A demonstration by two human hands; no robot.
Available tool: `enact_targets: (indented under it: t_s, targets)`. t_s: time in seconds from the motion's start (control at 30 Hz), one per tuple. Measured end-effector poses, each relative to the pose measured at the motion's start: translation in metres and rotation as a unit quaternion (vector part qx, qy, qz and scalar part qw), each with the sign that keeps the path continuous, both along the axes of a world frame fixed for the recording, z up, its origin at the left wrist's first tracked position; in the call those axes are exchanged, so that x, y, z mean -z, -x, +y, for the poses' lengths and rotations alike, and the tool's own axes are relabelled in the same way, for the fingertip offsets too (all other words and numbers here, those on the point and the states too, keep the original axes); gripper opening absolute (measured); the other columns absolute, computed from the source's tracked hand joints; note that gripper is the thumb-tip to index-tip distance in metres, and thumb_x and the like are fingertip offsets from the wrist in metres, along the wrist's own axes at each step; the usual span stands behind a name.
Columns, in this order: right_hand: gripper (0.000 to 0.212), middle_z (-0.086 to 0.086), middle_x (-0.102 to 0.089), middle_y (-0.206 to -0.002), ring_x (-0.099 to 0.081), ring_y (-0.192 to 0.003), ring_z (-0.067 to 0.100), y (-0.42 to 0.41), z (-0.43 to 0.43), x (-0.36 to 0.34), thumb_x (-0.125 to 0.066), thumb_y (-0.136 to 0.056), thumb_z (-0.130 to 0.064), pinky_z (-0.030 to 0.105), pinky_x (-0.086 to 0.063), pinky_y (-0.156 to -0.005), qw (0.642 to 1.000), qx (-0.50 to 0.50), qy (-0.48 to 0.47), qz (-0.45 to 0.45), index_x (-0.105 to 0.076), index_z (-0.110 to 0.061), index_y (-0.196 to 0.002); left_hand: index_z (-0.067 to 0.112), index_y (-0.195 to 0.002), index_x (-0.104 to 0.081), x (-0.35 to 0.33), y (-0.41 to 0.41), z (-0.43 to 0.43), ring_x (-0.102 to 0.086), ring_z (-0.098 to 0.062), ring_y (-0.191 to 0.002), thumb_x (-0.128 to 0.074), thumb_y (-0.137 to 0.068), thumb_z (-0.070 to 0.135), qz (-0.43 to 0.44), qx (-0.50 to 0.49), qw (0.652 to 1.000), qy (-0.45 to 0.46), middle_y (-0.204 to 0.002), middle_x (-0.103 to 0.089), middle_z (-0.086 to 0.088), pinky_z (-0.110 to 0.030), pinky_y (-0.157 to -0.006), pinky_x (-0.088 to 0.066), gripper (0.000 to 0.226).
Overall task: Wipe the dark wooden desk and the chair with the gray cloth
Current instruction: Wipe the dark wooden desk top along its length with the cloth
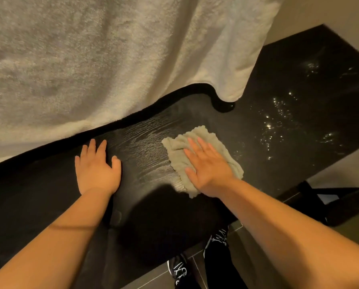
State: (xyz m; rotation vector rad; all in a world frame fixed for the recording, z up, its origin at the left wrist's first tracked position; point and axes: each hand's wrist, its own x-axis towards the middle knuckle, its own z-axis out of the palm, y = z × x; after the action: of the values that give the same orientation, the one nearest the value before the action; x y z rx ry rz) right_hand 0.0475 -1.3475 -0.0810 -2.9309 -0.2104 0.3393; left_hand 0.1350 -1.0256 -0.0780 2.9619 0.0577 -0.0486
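Forearms reach out from the bottom of the view toward the desk, with black shoes on the floor tiles below them. My right hand lies flat on the gray cloth, fingers straight and spread, pressing it down rather than clutching it. The cloth is a soft, rumpled rag with a crinkled edge that sticks out past the fingertips. To its left, well apart, the left hand rests flat on bare wood, fingers relaxed and holding nothing.

Between the two hands the dark top shows fine pale grain and a dull sheen. Beyond and to the right of the cloth hand, bright water drops are scattered over the glossy part. The desk's long axis runs that same way, so the right hand is much the nearer one, and the wipe probably goes right along the length.

Past both hands hangs a thick pale towel. Down to the right of the cloth hand sits a dark frame, possibly the chair.
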Motion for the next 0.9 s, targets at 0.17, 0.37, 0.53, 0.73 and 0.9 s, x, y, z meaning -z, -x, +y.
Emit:
enact_targets:
  t_s: [0.17,0.37,0.53,0.73,0.9]
  targets:
    - [0.07,0.003,0.021,-0.174,0.022,-0.159,0.023,-0.033,-0.019,0.003,-0.011,-0.107,-0.056,0.043,0.01,-0.13,0.99,0.133,0.026,0.035,0.0,-0.023,-0.168,0.021,-0.161,-0.039,0.002,-0.001,-0.002,-0.021,-0.033,-0.158,-0.048,-0.102,0.041,-0.003,-0.008,1.0,0.003,-0.171,-0.028,-0.012,-0.054,-0.129,-0.017,0.064]
    - [0.071,0.008,0.008,-0.176,0.013,-0.161,0.027,0.067,0.027,0.001,-0.031,-0.104,-0.053,0.048,-0.001,-0.131,1.0,-0.001,-0.002,-0.001,-0.028,-0.017,-0.165,0.02,-0.162,-0.038,0.005,0.004,-0.003,-0.021,-0.034,-0.158,-0.044,-0.103,0.039,0.019,-0.01,1.0,0.001,-0.171,-0.027,-0.012,-0.055,-0.129,-0.018,0.063]
    - [0.083,0.0,0.012,-0.175,0.019,-0.16,0.02,0.027,-0.024,-0.003,-0.029,-0.098,-0.067,0.05,-0.003,-0.131,0.999,-0.003,-0.036,0.026,-0.016,-0.024,-0.167,0.018,-0.162,-0.038,0.003,0.033,-0.029,-0.02,-0.039,-0.157,-0.047,-0.103,0.035,0.045,-0.041,0.998,0.025,-0.171,-0.026,-0.014,-0.059,-0.127,-0.019,0.062]
    - [0.072,0.009,0.024,-0.172,0.029,-0.156,0.032,-0.001,-0.005,-0.001,-0.008,-0.107,-0.057,0.05,0.01,-0.129,0.99,0.132,0.014,0.054,0.005,-0.021,-0.167,0.028,-0.166,-0.027,-0.003,0.044,-0.045,-0.004,-0.035,-0.162,-0.043,-0.105,0.044,0.102,-0.013,0.995,0.016,-0.176,-0.01,-0.006,-0.063,-0.128,-0.007,0.065]
    - [0.072,0.002,0.016,-0.174,0.025,-0.158,0.025,0.01,0.009,0.006,-0.014,-0.105,-0.061,0.045,0.011,-0.129,1.0,-0.009,-0.01,0.023,-0.014,-0.024,-0.167,0.039,-0.166,-0.02,-0.007,-0.001,-0.094,0.008,-0.037,-0.161,-0.033,-0.106,0.056,0.124,0.049,0.991,0.027,-0.177,-0.002,0.001,-0.07,-0.124,0.003,0.064]
